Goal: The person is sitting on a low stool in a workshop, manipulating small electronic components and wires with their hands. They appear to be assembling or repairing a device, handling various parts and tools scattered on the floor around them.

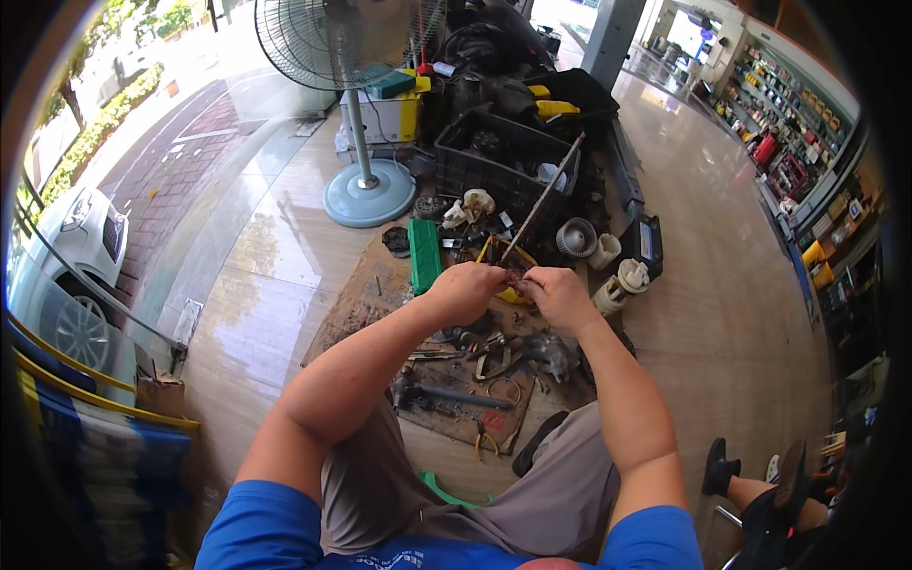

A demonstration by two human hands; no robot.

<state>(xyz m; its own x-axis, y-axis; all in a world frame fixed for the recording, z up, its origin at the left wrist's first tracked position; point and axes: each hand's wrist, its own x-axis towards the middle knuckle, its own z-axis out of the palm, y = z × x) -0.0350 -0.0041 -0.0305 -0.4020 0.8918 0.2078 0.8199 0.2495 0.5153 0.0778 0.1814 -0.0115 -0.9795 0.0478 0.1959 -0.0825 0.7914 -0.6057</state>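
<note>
Both hands meet in front of me over the work mat. My left hand (470,288) is closed, its fingers pinching a small reddish-brown piece (514,276). From the other side my right hand (559,296) pinches the same piece; its kind is too small to make out. A long thin rod (546,195) slants from near the fingertips up to the far right; whether a hand holds it I cannot tell. Just beyond the hands lies a yellow-edged item (513,295), partly covered by them. A green case (425,256) stands left of my left hand.
Below my hands, a hammer (456,392), pliers (486,437) and a grey metal part (549,355) lie on worn cardboard (347,318). Beyond are a black crate (461,161), a blower wheel (576,237), a white pump-like part (623,282) and a standing fan (368,195). Another person's legs (746,494) show at right.
</note>
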